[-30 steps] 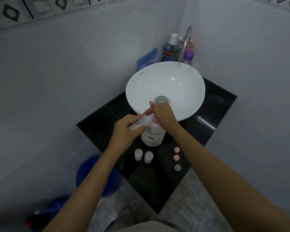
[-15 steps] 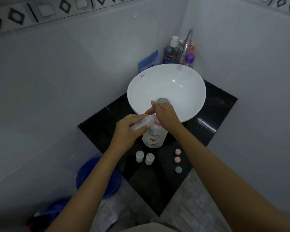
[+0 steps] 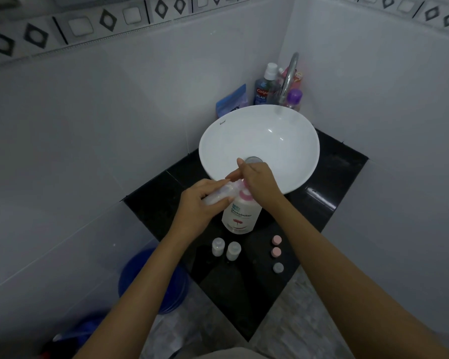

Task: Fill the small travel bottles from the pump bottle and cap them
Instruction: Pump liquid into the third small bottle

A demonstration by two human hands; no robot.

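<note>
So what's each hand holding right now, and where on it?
Left hand grips a clear travel bottle around its body. Right hand rests on the pump bottle head, holding nothing.

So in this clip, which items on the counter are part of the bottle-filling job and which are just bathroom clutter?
Part of the job:
- pump bottle, pressed by the right hand
- travel bottle held at the pump by the left hand
- two small bottles standing uncapped
- three loose caps

Just lying about:
- mouthwash bottle
- purple-capped bottle
- blue pouch
- blue bucket

One head-worn camera looks steeply down and forward from close above, both forearms reaching in from the near edge toward the black bench (image 3: 329,177) and sink (image 3: 218,141) in the far corner.
</note>
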